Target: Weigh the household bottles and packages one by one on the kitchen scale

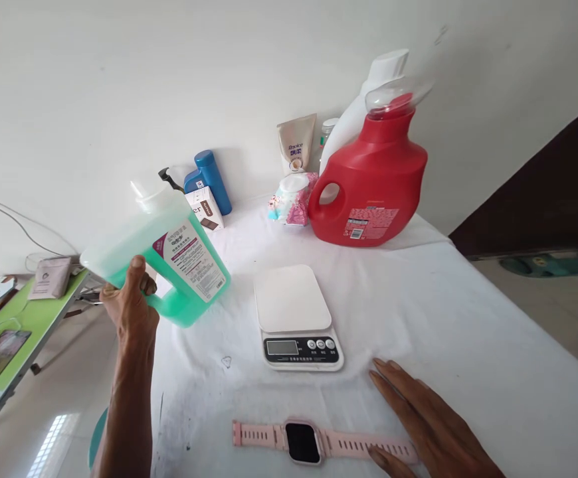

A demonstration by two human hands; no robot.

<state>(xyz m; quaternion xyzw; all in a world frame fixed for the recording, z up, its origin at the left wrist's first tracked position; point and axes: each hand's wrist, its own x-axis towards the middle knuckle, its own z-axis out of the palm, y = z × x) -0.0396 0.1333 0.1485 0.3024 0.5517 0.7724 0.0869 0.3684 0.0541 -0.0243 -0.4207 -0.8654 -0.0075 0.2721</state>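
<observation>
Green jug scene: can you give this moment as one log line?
left hand: holds green jug tilted, lifted | right hand: flat on tablecloth, touching pink watch | scale: bare

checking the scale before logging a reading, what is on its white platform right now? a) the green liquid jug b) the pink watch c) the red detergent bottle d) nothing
d: the scale has a bare platform; the left hand holds the green liquid jug tilted in the air to its left, the pink watch lies on the cloth in front of it, and the red detergent bottle stands behind it.

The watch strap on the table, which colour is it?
Pale pink, seen in the head view: watch strap.
</observation>
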